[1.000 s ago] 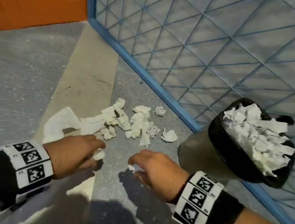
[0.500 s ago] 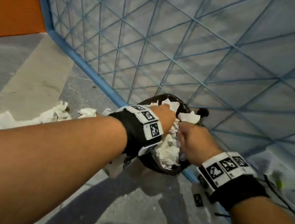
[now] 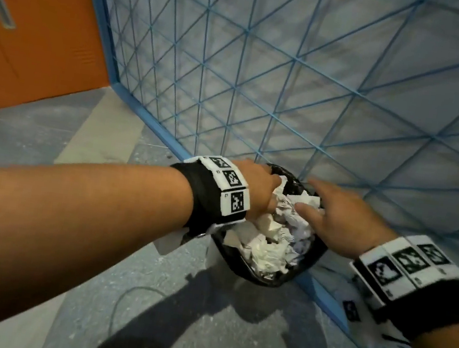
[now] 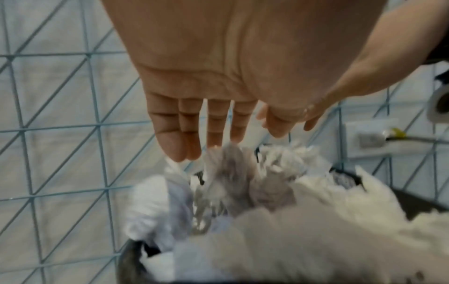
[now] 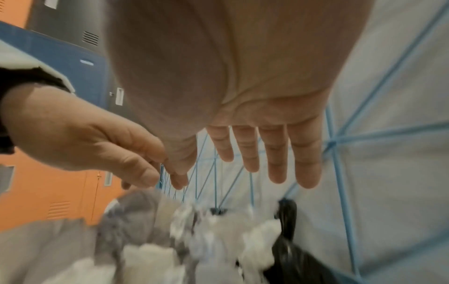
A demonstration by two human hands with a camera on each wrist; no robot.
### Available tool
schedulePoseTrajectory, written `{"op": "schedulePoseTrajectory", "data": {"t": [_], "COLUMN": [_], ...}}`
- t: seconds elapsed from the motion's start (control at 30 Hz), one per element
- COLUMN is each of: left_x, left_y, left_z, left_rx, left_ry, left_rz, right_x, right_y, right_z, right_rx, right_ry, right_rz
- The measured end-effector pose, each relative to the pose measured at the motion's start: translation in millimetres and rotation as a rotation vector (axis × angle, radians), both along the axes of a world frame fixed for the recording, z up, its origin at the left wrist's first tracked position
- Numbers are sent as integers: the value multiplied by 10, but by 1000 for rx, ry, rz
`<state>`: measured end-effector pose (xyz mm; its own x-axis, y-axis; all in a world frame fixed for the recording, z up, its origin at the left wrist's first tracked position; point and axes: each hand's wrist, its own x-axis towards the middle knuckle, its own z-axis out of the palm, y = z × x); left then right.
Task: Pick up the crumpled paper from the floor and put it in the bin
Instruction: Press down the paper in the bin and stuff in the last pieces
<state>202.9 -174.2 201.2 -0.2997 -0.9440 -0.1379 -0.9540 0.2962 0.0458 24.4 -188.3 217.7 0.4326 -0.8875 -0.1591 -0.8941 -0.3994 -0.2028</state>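
Both the left hand (image 3: 261,188) and right hand (image 3: 342,219) hang flat, fingers straight and holding nothing, over the bin (image 3: 301,272) heaped with crumpled paper (image 3: 267,253).

Grey floor (image 3: 160,320) under paper-filled black bin (image 3: 302,268)

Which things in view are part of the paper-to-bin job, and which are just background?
Job:
- crumpled paper, heaped in the bin
- bin, black liner
- left hand and right hand, both open over the bin

Background:
- blue wire mesh panel
- orange lockers
- cable on the floor
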Motion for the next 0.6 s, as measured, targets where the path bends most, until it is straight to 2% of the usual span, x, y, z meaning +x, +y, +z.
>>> {"op": "schedulePoseTrajectory", "data": {"t": [0.1, 0.2, 0.3, 0.37, 0.43, 0.53, 0.6], "left_x": [311, 874, 1742, 2350, 2930, 3695, 4077], "left_y": [110, 233, 368, 519, 719, 1084, 1309], "left_z": [254, 410, 182, -135, -532, -1172, -1550], "left_rx": [-78, -129, -63, 52, 192, 365, 445], "left_ry": [87, 164, 131, 70, 7, -38, -59], "left_rz": [-53, -36, 17, 68, 121, 197, 235], "right_x": [103, 508, 1245, 1772, 2285, 2973, 3369], "right_y": [69, 289, 573, 689, 757, 835, 901], "right_z": [193, 343, 303, 42, -351, -1035, -1479], "right_rx": [-172, -389, -463, -393, -212, 126, 255], "right_ry": [9, -116, -236, -247, -185, -36, 75], "right_rz": [3, 84, 248, 358, 404, 371, 335]}}
